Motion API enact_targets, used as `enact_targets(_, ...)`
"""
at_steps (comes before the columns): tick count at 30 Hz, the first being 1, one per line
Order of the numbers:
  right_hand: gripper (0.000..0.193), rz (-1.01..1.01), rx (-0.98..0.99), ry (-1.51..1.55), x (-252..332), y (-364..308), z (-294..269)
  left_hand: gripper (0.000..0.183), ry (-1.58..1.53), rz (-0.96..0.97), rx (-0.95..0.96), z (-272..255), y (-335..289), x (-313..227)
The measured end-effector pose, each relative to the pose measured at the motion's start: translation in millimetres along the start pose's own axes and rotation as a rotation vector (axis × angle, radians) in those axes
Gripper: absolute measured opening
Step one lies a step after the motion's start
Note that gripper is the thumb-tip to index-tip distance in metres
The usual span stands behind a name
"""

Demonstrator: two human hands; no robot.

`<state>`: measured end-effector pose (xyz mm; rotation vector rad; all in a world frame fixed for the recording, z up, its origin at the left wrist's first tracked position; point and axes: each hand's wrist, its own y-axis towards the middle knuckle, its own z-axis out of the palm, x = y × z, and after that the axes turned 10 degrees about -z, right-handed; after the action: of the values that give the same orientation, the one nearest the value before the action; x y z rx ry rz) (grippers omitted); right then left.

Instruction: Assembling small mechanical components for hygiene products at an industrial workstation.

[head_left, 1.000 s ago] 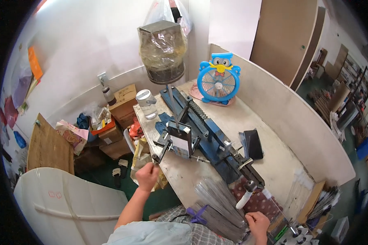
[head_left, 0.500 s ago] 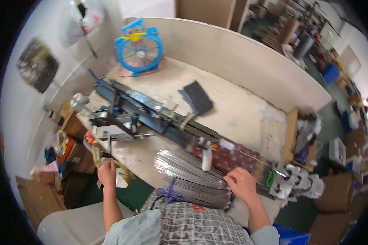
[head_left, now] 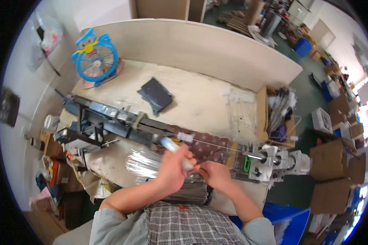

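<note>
My left hand (head_left: 172,169) is closed around a small white bottle (head_left: 170,144) with a bluish end, blurred and tilted over the bench. Right beside it, my right hand (head_left: 215,175) has its fingers pinched together at the right end of the wires; what they hold, if anything, is hidden. Beneath both hands a thick bundle of thin metal wires (head_left: 142,162) lies along the near edge of the bench, partly covered by my left hand and forearm. Behind the hands lies a dark red dotted cloth (head_left: 210,149), with one thin rod running above it.
A long dark metal machine (head_left: 106,114) crosses the bench, with a white metal roller unit (head_left: 279,163) at its right end. Farther back are a dark folded cloth (head_left: 156,94), a blue fan (head_left: 96,59) and a cardboard box (head_left: 262,114). A blue bin (head_left: 288,220) stands at lower right.
My left hand has come from the bench's left side to the middle and taken hold of the white bottle, which stood upright. My right hand stays by the wire ends. The view has shifted right.
</note>
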<state>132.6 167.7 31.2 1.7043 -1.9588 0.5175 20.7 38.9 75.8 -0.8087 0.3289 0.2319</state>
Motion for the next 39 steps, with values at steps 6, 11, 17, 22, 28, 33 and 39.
enact_targets(6,0.004,-0.007,-0.160,-0.108,10.5,-5.2,-12.8,0.041,-0.297,-0.169,0.291,-50.0,-53.7,-59.0)
enact_targets(11,0.008,-0.138,0.026,-0.224,6.8,-15.9,-27.8,0.026,0.597,0.031,0.412,-18.6,-31.5,-29.5)
enact_targets(17,0.021,-0.120,0.148,-0.428,6.6,-34.0,-21.1,0.018,1.364,0.928,0.375,63.0,77.5,40.6)
enact_targets(22,0.024,-0.025,0.026,-0.364,4.3,-58.8,-29.4,0.014,1.666,0.957,0.291,85.7,101.4,39.8)
enact_targets(28,0.016,-0.198,-0.029,-0.475,10.4,-45.3,-40.6,0.015,2.149,1.278,0.442,113.7,168.5,23.6)
enact_targets(33,0.015,-0.349,-0.105,-0.671,-0.7,-43.7,-73.5,0.021,2.041,1.451,0.268,88.4,91.4,-11.0)
enact_targets(39,0.014,-0.252,-0.160,-0.790,-29.1,-10.0,-110.2,0.020,1.630,1.677,0.189,40.7,-47.4,-53.9)
